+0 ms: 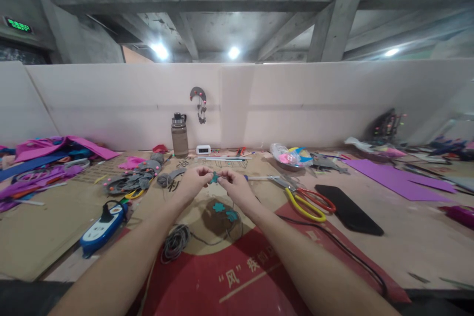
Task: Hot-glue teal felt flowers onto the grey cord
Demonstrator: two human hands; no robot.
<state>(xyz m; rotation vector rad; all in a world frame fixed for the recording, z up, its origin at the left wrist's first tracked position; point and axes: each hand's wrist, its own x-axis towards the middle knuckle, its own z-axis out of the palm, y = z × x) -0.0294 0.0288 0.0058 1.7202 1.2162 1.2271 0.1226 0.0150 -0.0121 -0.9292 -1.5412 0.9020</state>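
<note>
Both my hands meet over the middle of the table, pinching a small teal felt piece [215, 177] between them. My left hand [197, 180] grips its left side with thumb and forefinger. On the other side, my right hand [234, 185] has its fingertips closed on the same piece. Below them lie two teal flower-shaped felt pieces, one [218, 207] flat and another [231, 216] beside it near a grey cord. A coil of grey cord [176, 243] rests to the left, its loose strand running right under my hands.
Scissors [304, 202] with yellow and red handles and a black phone [348, 210] lie at right. A blue-white power strip [101, 229] sits at left, near grey felt scraps [135, 180]. A bottle [179, 136] stands at the back by the white partition [281, 108].
</note>
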